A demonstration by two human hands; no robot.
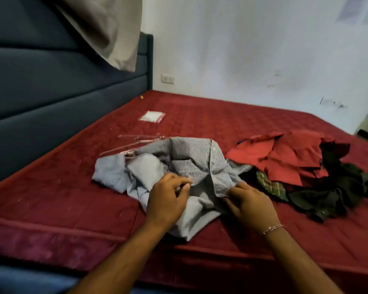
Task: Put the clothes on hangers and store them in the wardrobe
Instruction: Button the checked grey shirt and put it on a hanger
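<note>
A crumpled grey-blue checked shirt [187, 160] lies on the red mattress [51, 200] near its front edge. My left hand [167, 200] rests on the shirt's lower part with curled fingers pinching the fabric. My right hand [250, 202], with a bracelet at the wrist, grips the shirt's buttoned edge on the right. Several thin wire hangers [134, 143] lie just behind the shirt, partly under it. To the right sits a heap of a red garment [285, 160], a green checked one [271, 185] and a dark one [331, 187]. No wardrobe shows.
A dark blue padded headboard [51, 81] runs along the left. A beige cloth [106, 28] hangs at the top left. A small clear plastic packet [151, 116] lies farther back on the mattress. A white wall [242, 49] with a socket [167, 78] stands behind.
</note>
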